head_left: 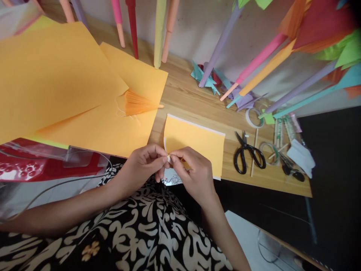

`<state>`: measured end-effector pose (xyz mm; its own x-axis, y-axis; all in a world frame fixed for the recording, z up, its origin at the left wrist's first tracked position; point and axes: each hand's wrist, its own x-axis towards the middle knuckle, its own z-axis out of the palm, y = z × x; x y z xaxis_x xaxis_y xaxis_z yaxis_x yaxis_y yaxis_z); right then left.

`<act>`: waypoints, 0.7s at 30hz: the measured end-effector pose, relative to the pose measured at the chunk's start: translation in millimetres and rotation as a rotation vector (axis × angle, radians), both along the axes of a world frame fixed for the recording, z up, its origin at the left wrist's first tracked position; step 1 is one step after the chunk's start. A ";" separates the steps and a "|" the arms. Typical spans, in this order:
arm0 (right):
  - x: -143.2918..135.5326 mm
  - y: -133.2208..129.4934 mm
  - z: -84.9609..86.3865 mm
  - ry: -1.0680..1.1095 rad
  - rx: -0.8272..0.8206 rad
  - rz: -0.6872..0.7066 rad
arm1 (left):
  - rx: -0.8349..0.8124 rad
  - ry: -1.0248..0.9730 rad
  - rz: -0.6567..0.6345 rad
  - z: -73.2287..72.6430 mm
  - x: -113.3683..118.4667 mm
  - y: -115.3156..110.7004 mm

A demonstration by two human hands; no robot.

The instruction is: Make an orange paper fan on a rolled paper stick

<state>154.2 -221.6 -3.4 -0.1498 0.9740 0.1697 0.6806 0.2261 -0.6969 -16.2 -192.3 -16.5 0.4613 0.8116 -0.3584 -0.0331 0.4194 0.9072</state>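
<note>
My left hand (145, 165) and my right hand (196, 171) meet at the front edge of the table, fingertips pinched together around a small whitish piece (169, 159) that is mostly hidden. Just beyond them lies a yellow-orange paper rectangle (197, 139) with white strips along its edges; my right hand overlaps its lower left part. To the left rest large yellow-orange sheets (56, 75). A pleated orange paper piece (139, 103) with loose threads lies on those sheets.
Black-handled scissors (248, 154), tape rolls (254, 117), a thin wooden stick (255, 152) and glue sticks lie on the right of the wooden table (186, 98). Rolled coloured paper tubes (221, 45) lean along the back. A red bag (50, 162) is at the left.
</note>
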 end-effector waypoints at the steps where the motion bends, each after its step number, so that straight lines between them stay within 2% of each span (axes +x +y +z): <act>1: -0.1 0.1 -0.1 0.008 -0.007 -0.004 | -0.002 -0.007 -0.003 -0.3 0.0 0.1; 8: 2.4 4.5 -3.3 -0.017 -0.008 -0.072 | -0.010 0.012 -0.002 -3.0 -0.7 -0.1; 13: 23.5 17.6 -10.4 -0.120 0.077 -0.181 | -0.027 0.045 0.006 -5.1 -2.3 -1.7; 18: 50.6 43.1 -16.4 -0.214 0.092 -0.274 | -0.060 0.016 0.023 -6.1 -3.0 -3.0; 21: 67.9 67.3 -12.9 -0.292 0.120 -0.296 | -0.111 -0.014 0.052 -2.5 -2.0 -3.7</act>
<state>222.1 -154.3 -16.2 0.0741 0.9582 0.2765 0.8933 0.0595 -0.4456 -18.2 -195.9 -19.0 0.4253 0.7902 -0.4413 -0.0701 0.5149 0.8544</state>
